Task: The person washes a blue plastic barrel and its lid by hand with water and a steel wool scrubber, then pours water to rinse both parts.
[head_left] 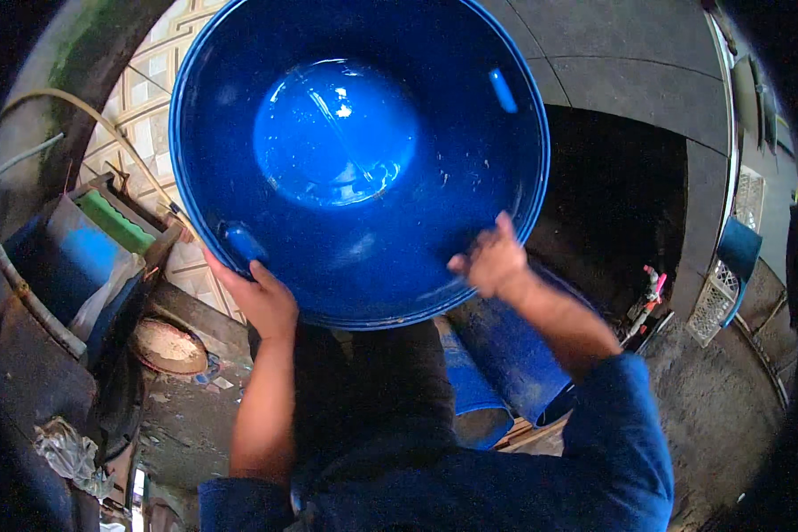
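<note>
Round blue plastic drum (363,266) stood between bare left hand (264,299), gripping its rim, and blurred, half-open right hand (495,262); drum's bottom glistened, apparently wet.

Seemingly a rough workshop, grimy grey floor (696,421), yellowish hose (120,133), patterned tiles (155,84), blue barrels lying around (514,350)

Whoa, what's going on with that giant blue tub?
Someone is holding a big blue tub with its open top facing them. Their left hand grips the rim, thumb on the inside. Their right hand is at the lower right of the rim, but it's blurry, so I can't tell whether it's touching. The tub's bottom looks shiny.
</note>
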The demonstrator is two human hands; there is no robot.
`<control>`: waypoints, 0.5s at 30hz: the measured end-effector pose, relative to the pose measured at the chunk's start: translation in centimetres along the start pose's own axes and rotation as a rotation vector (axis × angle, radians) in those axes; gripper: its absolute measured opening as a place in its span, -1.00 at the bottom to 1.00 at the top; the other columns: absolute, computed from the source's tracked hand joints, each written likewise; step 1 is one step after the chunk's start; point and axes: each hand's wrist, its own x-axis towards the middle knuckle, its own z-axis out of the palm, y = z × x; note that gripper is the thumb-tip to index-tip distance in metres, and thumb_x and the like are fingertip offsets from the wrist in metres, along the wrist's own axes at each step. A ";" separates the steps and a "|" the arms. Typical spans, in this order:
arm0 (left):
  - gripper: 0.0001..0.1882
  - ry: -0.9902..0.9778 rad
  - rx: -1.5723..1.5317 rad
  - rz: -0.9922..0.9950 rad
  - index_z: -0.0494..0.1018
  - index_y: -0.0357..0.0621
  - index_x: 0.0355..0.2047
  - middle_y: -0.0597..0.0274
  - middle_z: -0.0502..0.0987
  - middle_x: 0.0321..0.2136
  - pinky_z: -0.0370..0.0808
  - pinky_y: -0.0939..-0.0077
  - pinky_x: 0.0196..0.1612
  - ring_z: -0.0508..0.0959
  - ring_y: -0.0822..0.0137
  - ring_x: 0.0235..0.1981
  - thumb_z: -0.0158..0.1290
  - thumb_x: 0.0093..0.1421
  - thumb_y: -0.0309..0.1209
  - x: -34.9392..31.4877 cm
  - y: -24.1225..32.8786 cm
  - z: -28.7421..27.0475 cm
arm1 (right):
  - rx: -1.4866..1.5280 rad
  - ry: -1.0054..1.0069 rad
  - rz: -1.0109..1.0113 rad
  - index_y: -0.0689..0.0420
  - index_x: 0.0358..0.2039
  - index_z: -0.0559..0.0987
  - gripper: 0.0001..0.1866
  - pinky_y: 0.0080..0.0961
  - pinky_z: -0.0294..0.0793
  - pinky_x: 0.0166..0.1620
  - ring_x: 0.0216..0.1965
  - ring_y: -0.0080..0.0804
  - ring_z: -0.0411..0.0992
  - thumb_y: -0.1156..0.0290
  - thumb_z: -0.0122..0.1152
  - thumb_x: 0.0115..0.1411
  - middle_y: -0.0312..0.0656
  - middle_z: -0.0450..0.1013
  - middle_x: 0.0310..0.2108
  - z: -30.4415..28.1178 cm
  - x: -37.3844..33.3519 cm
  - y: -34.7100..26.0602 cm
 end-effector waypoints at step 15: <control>-0.33 -0.307 0.219 0.349 -0.03 -0.29 0.38 -0.06 0.14 0.33 0.09 0.40 0.32 0.16 0.20 0.34 -0.04 0.33 -0.43 14.6 0.6 -2.4 | 0.770 -0.154 -0.343 0.20 0.32 0.21 -0.10 -0.12 0.06 0.37 0.36 0.07 0.07 -0.31 -0.15 0.25 0.11 0.11 0.34 -1.1 6.4 -10.9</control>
